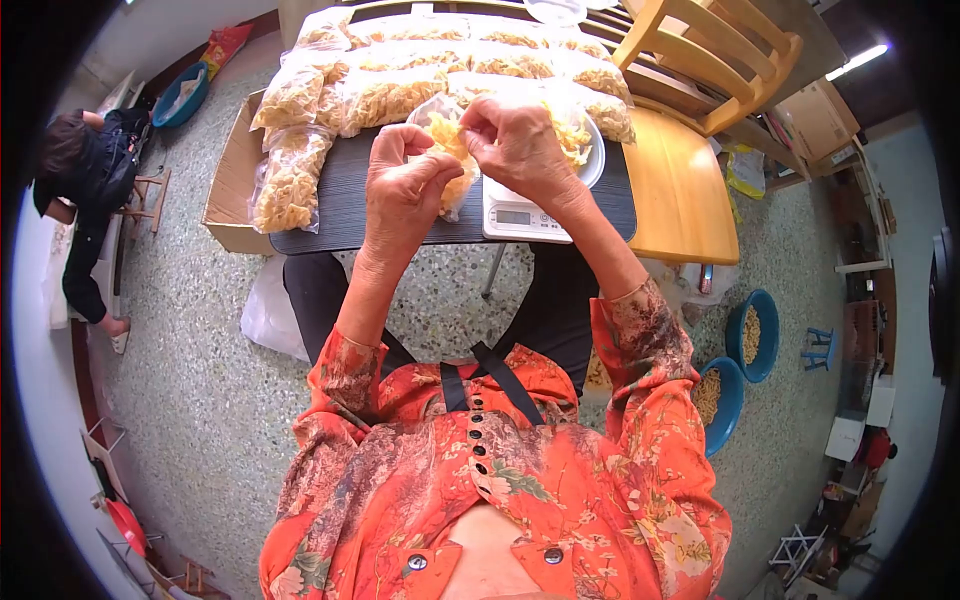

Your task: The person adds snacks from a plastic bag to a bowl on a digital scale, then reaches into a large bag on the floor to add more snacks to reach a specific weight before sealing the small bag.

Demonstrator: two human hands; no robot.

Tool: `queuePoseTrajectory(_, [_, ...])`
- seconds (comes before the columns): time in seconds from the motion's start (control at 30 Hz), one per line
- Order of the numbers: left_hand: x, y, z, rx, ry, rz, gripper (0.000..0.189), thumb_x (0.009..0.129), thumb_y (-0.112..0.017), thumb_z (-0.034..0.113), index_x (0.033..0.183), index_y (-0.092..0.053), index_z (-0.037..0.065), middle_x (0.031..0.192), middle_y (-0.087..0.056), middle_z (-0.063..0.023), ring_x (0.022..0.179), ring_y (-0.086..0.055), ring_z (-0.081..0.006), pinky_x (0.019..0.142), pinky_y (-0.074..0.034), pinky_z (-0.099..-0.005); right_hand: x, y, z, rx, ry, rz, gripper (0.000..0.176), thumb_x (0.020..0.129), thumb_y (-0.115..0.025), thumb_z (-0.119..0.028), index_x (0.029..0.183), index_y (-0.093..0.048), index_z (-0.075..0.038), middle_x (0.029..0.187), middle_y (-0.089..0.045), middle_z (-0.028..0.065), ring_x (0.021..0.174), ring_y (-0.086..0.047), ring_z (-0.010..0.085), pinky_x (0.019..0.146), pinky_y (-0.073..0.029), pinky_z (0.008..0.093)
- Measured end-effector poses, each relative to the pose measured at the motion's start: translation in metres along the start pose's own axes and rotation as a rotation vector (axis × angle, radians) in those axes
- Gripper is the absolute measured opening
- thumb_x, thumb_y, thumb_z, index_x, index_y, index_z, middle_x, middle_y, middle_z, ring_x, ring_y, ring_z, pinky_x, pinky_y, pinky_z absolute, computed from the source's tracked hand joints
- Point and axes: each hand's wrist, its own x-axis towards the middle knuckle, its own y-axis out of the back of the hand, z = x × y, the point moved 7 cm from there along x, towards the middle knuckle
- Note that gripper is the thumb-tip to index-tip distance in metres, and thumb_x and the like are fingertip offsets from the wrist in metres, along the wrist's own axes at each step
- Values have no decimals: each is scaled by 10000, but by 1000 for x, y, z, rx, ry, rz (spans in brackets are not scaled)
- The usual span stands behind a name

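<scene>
My left hand (410,185) and my right hand (515,145) are raised close together over the dark table, fingers pinched. Between them is a clear plastic bag (456,196) with yellowish dried pieces in it; both hands are at its upper part. A white digital scale (527,222) lies under my right wrist, bearing a white bowl (597,160) of similar yellow pieces, partly hidden by my right hand. Rows of filled clear bags (397,97) cover the far part of the table, and one more filled bag (291,180) lies at its left edge.
A cardboard box (233,185) stands left of the dark table (345,200). To the right are a yellow wooden chair (685,190) and blue basins (767,330) on the floor. Another person (95,165) sits at the far left near a wooden stool (148,200).
</scene>
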Motion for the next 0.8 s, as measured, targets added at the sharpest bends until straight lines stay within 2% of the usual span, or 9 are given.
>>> queuePoseTrajectory(0.13, [-2,0,2,11,-46,-3,176,702,-813,50,866,-751,65,968,-568,-95,919,-583,-239,774,-511,-344,11,-13,-10,-354,220,-187,104,828,-668,-203,806,-673,-101,702,-655,143,701,-676,323,639,-526,415])
queuePoseTrajectory(0.17, [-2,1,4,5,-59,3,186,702,-813,49,877,-751,66,976,-570,-97,920,-586,-241,783,-510,-344,15,-17,-10,-349,200,-243,153,802,-673,-262,758,-662,-116,690,-659,112,726,-682,324,651,-526,444])
queuePoseTrajectory(0.27, [-4,3,7,-13,-88,23,198,705,-809,38,892,-750,65,990,-573,-98,923,-591,-244,798,-508,-344,28,-38,-13,-424,215,-394,141,782,-682,-255,745,-679,-118,697,-666,119,733,-686,319,659,-530,441])
queuePoseTrajectory(0.4, [-6,6,4,-52,-56,44,197,709,-796,0,891,-744,55,1006,-568,-98,925,-598,-244,814,-503,-342,38,-62,-10,-456,195,-454,137,747,-705,-274,794,-733,-149,784,-713,123,809,-712,316,708,-547,433])
queuePoseTrajectory(0.43, [-6,6,4,-15,-82,13,216,732,-792,-65,928,-758,18,1057,-557,-86,949,-616,-186,833,-535,-291,38,-69,-7,-500,161,-521,159,734,-715,-279,828,-748,-155,834,-731,118,842,-719,313,736,-553,433])
queuePoseTrajectory(0.6, [-6,4,3,-44,-38,3,199,744,-790,-62,924,-756,15,1044,-554,-84,946,-612,-184,837,-533,-291,41,-71,0,-507,137,-520,177,762,-709,-274,849,-745,-124,850,-734,119,849,-718,310,751,-554,433])
queuePoseTrajectory(0.67, [-5,5,3,-48,-23,1,192,747,-789,-60,922,-754,12,1040,-553,-82,947,-610,-184,841,-531,-293,38,-55,4,-199,84,-479,206,778,-715,-250,907,-759,-95,854,-735,122,822,-711,301,745,-553,413])
queuePoseTrajectory(0.73, [-6,6,1,-16,-5,-19,177,752,-787,-58,913,-747,4,1037,-553,-81,957,-607,-189,859,-526,-299,36,-29,10,199,115,-345,213,811,-731,-163,1001,-773,-76,847,-744,119,748,-702,206,712,-552,332])
queuePoseTrajectory(0.8, [-9,7,-5,-41,30,-6,167,755,-787,-54,906,-742,1,1040,-554,-79,964,-606,-194,870,-522,-304,29,8,23,277,-89,-237,168,852,-719,-160,977,-772,-62,834,-748,99,705,-695,162,682,-551,300])
